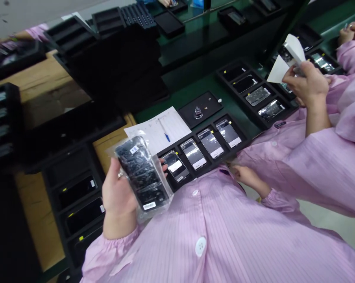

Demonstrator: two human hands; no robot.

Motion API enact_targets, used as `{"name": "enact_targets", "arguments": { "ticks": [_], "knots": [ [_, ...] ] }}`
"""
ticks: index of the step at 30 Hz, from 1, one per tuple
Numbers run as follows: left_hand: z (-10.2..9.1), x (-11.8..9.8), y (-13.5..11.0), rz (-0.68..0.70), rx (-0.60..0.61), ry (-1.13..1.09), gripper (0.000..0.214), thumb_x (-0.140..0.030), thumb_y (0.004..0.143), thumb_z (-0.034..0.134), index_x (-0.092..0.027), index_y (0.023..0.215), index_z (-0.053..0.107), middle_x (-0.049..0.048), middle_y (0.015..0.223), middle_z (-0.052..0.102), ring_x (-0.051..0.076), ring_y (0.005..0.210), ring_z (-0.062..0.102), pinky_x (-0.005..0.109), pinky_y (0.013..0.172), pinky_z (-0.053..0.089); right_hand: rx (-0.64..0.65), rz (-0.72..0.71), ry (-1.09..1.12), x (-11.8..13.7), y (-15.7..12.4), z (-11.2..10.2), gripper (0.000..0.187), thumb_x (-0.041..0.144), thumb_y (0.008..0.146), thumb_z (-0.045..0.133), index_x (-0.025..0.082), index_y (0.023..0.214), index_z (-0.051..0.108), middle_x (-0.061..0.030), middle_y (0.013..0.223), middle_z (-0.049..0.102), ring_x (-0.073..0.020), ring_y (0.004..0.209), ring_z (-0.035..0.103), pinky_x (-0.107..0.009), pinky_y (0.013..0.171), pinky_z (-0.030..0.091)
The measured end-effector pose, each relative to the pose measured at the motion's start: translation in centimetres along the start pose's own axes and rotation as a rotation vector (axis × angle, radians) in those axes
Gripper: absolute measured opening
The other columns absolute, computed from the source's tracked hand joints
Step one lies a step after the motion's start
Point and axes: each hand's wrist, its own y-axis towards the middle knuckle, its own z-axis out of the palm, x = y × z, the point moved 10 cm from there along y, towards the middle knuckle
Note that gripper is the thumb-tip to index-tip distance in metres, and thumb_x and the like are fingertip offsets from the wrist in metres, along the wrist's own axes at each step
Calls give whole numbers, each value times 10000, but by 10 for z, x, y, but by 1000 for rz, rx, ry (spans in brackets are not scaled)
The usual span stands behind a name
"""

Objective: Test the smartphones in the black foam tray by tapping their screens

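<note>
Head view: the left hand (121, 192) has its fingers clamped around the edges of a smartphone in a clear plastic bag (142, 173), held up between a black tray of dark phones (73, 167) and a tray of four lit phones (243, 135). The step seems to be handling it bagged, and moving it would call for a firm grip on slippery film and clearance over those trays, the paper form (148, 131) and blue pen (163, 130) on the green desk (236, 112). What appears to be the right hand (248, 179) hangs low, its fingers too blurred to tell whether gripping, near a co-worker's hand (315, 84) holding a device.
</note>
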Motion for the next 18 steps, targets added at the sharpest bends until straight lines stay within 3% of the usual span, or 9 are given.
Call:
{"name": "enact_targets", "arguments": {
  "ticks": [3, 5, 9, 14, 16, 18],
  "knots": [
    [14, 8, 0, -39, 67, -9, 705, -610, 1011, 155, -187, 1365, 594, 142, 1080, 755, 321, 1054, 717, 512, 925, 586, 12, -32, 8, 6, 1, -6, 237, 129, 790, 723, 162, 1024, 748, -136, 940, 776, -288, 881, 725, -313, 741, 507],
    [27, 14, -2, -57, 142, -8, 733, -647, 1001, 147, -193, 1360, 595, 135, 1095, 749, 321, 1111, 697, 504, 958, 565, 4, -106, 30, 29, 2, -14, 220, 132, 785, 733, 148, 1004, 749, -146, 961, 776, -304, 885, 732, -340, 766, 531],
    [54, 25, -11, -111, 309, 25, 754, -652, 1001, 136, -170, 1348, 600, 142, 1122, 735, 335, 1203, 650, 497, 1009, 519, -114, -340, 113, 113, -10, -59, 304, 251, 956, 581, 150, 1228, 672, -142, 1186, 734, -270, 1044, 711, -377, 917, 546],
    [74, 18, -27, -41, 465, 17, 749, -647, 1007, 150, -158, 1332, 613, 151, 1185, 720, 336, 1213, 638, 491, 1022, 495, -563, -782, 447, 220, -76, -156, 260, 325, 1023, 489, 242, 1185, 675, -95, 1199, 714, -263, 1094, 678, -434, 937, 552],
    [75, 12, -34, -4, 493, -18, 745, -641, 1010, 143, -161, 1331, 615, 145, 1196, 717, 328, 1223, 634, 482, 1034, 486, -574, -908, 544, 246, -94, -168, 255, 291, 1024, 488, 266, 1211, 660, -87, 1211, 698, -249, 1092, 671, -428, 926, 553],
    [74, 5, -39, 25, 502, -58, 746, -635, 1013, 133, -164, 1328, 618, 139, 1194, 718, 328, 1235, 626, 482, 1040, 479, -438, -968, 602, 266, -97, -161, 311, 292, 1024, 491, 282, 1318, 593, -94, 1330, 633, -246, 1152, 645, -421, 917, 558]
  ]
}}
